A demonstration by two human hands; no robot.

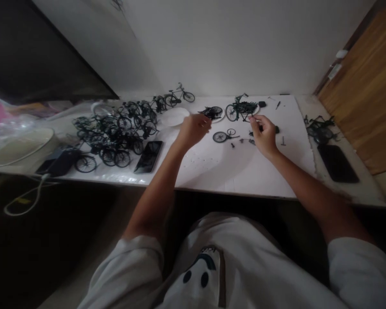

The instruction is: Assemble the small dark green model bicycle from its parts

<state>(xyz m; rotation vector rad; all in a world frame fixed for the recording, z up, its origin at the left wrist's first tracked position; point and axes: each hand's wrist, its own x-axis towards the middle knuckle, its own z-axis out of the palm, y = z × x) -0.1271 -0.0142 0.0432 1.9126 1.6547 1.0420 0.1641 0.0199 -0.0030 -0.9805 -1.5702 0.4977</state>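
My left hand (194,128) is over the white sheet with its fingers curled together. Anything in its grasp is too small to make out. Just beyond its fingertips, a dish holds black miniature bicycle parts (214,112), wheels among them. My right hand (264,134) is closed in a pinch beside a heap of dark green frames (242,108); what lies between its thumb and finger cannot be told. Between the hands rests a small bicycle wheel (220,137) with a fender piece. Tiny loose parts (247,140) lie close to the right hand, partly hidden by it.
Several small black bicycles (116,133) crowd the left side, with one bicycle (180,95) standing by the wall. A phone (149,156), a white plate (175,116) and a white tub (24,146) are also left. At right are more frames (321,128) and a dark phone-like slab (337,163).
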